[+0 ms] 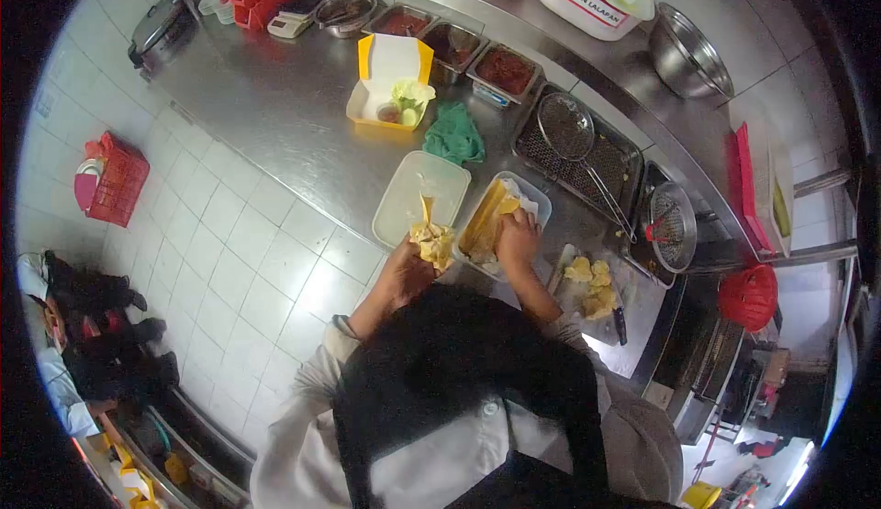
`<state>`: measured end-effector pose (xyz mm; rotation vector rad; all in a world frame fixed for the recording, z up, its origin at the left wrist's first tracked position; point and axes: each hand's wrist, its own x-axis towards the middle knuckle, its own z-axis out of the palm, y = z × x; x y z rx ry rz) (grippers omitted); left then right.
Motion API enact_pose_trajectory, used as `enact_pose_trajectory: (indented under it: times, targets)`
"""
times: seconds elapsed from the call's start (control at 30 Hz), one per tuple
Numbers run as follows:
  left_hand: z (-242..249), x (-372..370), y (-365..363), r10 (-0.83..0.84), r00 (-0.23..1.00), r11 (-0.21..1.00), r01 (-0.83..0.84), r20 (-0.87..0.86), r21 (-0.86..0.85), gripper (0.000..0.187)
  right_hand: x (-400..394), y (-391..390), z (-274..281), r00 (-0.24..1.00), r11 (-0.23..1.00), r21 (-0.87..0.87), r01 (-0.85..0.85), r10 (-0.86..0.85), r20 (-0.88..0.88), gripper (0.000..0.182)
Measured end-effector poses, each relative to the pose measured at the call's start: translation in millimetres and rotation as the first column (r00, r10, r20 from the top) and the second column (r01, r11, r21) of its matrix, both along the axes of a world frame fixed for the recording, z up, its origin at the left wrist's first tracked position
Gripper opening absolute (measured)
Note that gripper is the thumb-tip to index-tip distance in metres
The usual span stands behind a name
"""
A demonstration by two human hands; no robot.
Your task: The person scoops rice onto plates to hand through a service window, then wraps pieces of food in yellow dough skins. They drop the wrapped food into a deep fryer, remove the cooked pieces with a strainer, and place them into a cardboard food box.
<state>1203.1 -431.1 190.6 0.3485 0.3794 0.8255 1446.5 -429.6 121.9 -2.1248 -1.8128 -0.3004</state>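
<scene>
My left hand [407,273] is closed around a bundle of pale yellow food pieces [432,243], held over the near edge of a translucent lid [418,192] lying on the counter. To its right, my right hand [518,236] reaches into a clear plastic container [466,250] with yellow food inside. Its fingers curl down beside a yellow piece [507,205] and something white, and their tips are hidden. Farther right, more yellow lumps [596,287] lie on a cutting board [613,330] along with a dark-handled knife [620,326].
Behind the lid are a green cloth [454,133] and an open yellow box [393,73] with lettuce and cucumber. Metal tins of red sauce [505,70] line the back. A strainer [569,128] rests on a rack tray at right. The shelf [514,15] overhangs the counter.
</scene>
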Motion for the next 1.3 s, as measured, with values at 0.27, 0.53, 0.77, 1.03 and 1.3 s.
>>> enact_pose_trajectory:
  times: [0.27,0.53,0.77,1.03,1.3]
  targets:
    - [-11,-10,8,-0.016,0.999,0.996,0.02,0.047,-0.085,0.048,3,-2,12,0.897,0.981,0.195,-0.011,0.096,-0.43,0.007]
    - [8,-16,19,-0.175,0.984,0.981,0.172,-0.037,-0.091,0.05,11,-8,7,0.838,0.981,0.167,0.1,0.008,-0.545,0.009]
    - [14,-14,36,-0.265,0.964,0.953,0.263,0.006,-0.151,0.047,29,-9,-29,0.611,0.957,-0.036,0.288,-0.213,-0.763,0.025]
    - [21,-11,57,-0.264,0.964,0.959,0.26,-0.024,-0.114,0.048,41,-19,-17,0.554,0.914,-0.29,0.284,-0.403,-0.728,0.036]
    - [10,-3,79,-0.381,0.924,0.914,0.379,0.011,-0.145,0.046,25,-28,7,0.698,0.927,-0.276,0.253,-0.373,-0.612,0.021]
